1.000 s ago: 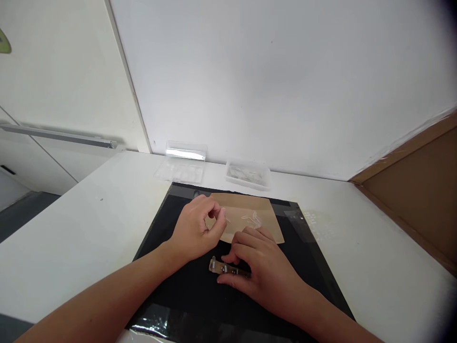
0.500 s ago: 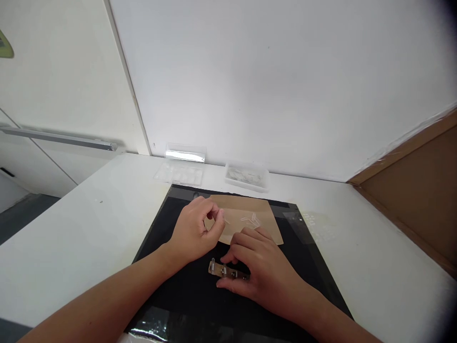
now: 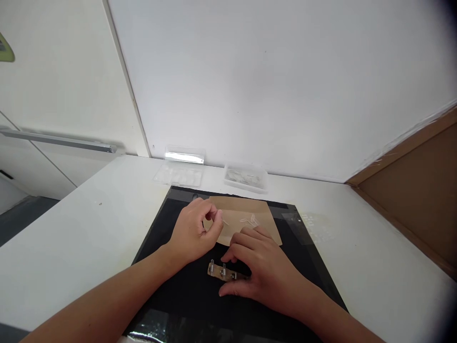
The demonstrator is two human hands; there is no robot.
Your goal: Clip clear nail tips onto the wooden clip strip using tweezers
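My left hand [image 3: 196, 230] is over the left part of a brown paper sheet [image 3: 246, 206], thumb and forefinger pinched together. What they hold, if anything, is too small to make out. My right hand [image 3: 257, 267] reaches around a small brown strip [image 3: 216, 271] with its thumb and fingers apart. The strip lies on a black mat [image 3: 200, 297] and carries several small metal pieces and clear upright tubes; its right end is hidden by my right hand. Several thin clear pieces [image 3: 254, 220] lie on the paper, beyond my right hand.
At the back of the white table [image 3: 89, 228] stand an open clear case [image 3: 180, 174] on the left and a translucent box [image 3: 245, 177] with small clear pieces. A white wall rises behind them. Brown board borders the table on the right.
The thumb of my right hand has moved slightly away from its fingers and the strip. My left hand keeps its pinch. The view has shifted slightly.
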